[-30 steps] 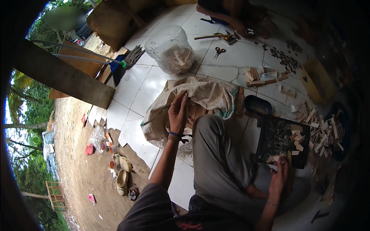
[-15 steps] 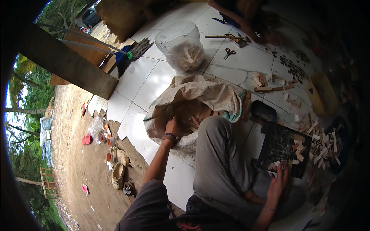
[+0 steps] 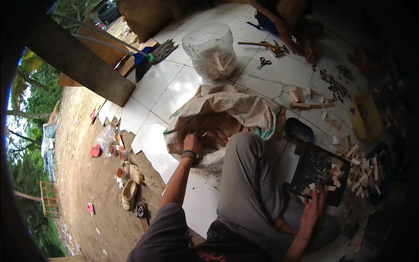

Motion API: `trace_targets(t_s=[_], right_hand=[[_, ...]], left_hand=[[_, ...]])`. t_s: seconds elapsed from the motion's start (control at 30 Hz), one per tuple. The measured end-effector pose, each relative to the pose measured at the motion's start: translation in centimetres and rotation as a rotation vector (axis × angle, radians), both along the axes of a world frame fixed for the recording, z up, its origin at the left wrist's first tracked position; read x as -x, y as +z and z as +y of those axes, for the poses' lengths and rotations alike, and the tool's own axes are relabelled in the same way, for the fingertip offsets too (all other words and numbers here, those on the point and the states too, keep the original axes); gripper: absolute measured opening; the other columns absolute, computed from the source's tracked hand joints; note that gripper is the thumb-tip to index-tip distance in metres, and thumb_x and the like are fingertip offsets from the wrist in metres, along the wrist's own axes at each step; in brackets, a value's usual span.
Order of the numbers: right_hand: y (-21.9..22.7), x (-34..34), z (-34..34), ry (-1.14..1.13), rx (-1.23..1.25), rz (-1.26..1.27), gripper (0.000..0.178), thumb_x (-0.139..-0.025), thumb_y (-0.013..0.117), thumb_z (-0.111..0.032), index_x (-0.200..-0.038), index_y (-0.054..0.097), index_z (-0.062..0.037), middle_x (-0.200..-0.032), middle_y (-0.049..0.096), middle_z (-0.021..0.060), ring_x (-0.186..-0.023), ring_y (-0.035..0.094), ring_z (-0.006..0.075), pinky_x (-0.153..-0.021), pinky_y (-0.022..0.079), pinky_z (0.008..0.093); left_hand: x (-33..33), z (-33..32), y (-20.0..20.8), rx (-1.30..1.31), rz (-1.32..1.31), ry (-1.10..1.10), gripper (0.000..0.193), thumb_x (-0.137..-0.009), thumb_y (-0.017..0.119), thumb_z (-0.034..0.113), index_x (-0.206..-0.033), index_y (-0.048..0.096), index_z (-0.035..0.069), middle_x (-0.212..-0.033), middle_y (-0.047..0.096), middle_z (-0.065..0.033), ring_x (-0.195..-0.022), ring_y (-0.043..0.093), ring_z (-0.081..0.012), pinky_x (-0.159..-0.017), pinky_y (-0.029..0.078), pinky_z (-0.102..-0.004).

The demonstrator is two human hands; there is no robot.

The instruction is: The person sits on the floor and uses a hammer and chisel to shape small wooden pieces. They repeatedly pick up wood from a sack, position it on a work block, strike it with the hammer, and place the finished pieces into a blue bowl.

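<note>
My left hand reaches into the mouth of a large woven sack, which holds thin wooden strips. Its fingers are partly hidden among the strips and the sack's shadow, so I cannot tell whether they grip one. At the near edge of a black board, my right hand has its fingers stretched out and a little apart. Small wooden pieces lie on that board, some just beyond my fingertips.
A heap of cut wooden pieces lies right of the board. Beyond the sack stand a clear plastic container and scissors. Another person's hands work at the far right. Clogs sit on the dirt ground at left.
My left hand has drawn back slightly toward the sack's near rim, and its fingers show more. My right hand stays by the board. The whole view has shifted a little.
</note>
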State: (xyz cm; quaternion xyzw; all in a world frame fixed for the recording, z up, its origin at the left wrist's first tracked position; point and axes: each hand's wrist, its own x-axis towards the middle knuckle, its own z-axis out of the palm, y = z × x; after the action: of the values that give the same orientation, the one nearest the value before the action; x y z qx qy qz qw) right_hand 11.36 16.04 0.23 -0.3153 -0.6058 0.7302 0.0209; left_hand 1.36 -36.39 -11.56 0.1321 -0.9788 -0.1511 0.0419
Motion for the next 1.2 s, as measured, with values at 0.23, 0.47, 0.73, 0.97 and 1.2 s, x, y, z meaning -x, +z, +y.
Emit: trace_targets(t_s=[0.23, 0.47, 0.73, 0.97, 1.2], right_hand=[[0.3, -0.1, -0.8, -0.033, 0.000, 0.011, 0.030, -0.103, 0.067, -0.027, -0.127, 0.062, -0.0102, -0.114, 0.062, 0.0003, -0.102, 0.057, 0.0103, -0.084, 0.044, 0.0316], [-0.5, -0.1, -0.6, -0.022, 0.093, 0.071, 0.029, -0.103, 0.067, -0.025, -0.126, 0.061, -0.0084, -0.102, 0.064, 0.0006, -0.094, 0.059, 0.0085, -0.078, 0.044, 0.0267], [-0.1, -1.2, 0.1, -0.077, 0.084, 0.116, 0.023, -0.103, 0.068, -0.022, -0.122, 0.064, -0.0098, -0.107, 0.064, -0.0018, -0.094, 0.060, 0.0072, -0.076, 0.047, 0.0246], [-0.2, -2.7, 0.7, -0.157, 0.120, 0.112, 0.020, -0.103, 0.068, -0.018, -0.121, 0.063, -0.0104, -0.105, 0.066, -0.0019, -0.096, 0.060, 0.0058, -0.073, 0.047, 0.0228], [0.1, -3.0, 0.6, -0.149, 0.117, 0.110, 0.022, -0.104, 0.067, -0.018, -0.122, 0.062, -0.0067, -0.107, 0.068, 0.0014, -0.097, 0.062, 0.0063, -0.074, 0.045, 0.0233]], left_hand=[[0.3, 0.5, 4.0, -0.649, 0.221, 0.078, 0.036, -0.098, 0.072, 0.033, -0.113, 0.074, 0.000, -0.090, 0.075, -0.0127, -0.079, 0.070, -0.0193, -0.073, 0.055, -0.0349], [3.5, 9.8, 14.5, -1.044, 0.304, -0.187, 0.047, -0.105, 0.065, 0.016, -0.146, 0.046, 0.003, -0.109, 0.073, -0.0110, -0.093, 0.070, -0.0164, -0.081, 0.060, -0.0317], [9.8, 24.2, 18.6, -1.804, -0.061, -0.421, 0.048, -0.111, 0.051, 0.037, -0.151, 0.047, 0.010, -0.103, 0.063, -0.0036, -0.102, 0.065, -0.0177, -0.091, 0.057, -0.0375], [8.9, 36.2, 11.8, -2.323, -0.845, -0.285, 0.055, -0.110, 0.051, 0.045, -0.152, 0.045, 0.009, -0.095, 0.054, 0.0045, -0.071, 0.045, -0.0074, -0.065, 0.040, -0.0255], [4.2, 37.9, 10.1, -1.981, -0.712, -0.494, 0.039, -0.110, 0.055, 0.025, -0.146, 0.053, 0.008, -0.117, 0.065, -0.0011, -0.103, 0.062, -0.0110, -0.090, 0.052, -0.0281]])
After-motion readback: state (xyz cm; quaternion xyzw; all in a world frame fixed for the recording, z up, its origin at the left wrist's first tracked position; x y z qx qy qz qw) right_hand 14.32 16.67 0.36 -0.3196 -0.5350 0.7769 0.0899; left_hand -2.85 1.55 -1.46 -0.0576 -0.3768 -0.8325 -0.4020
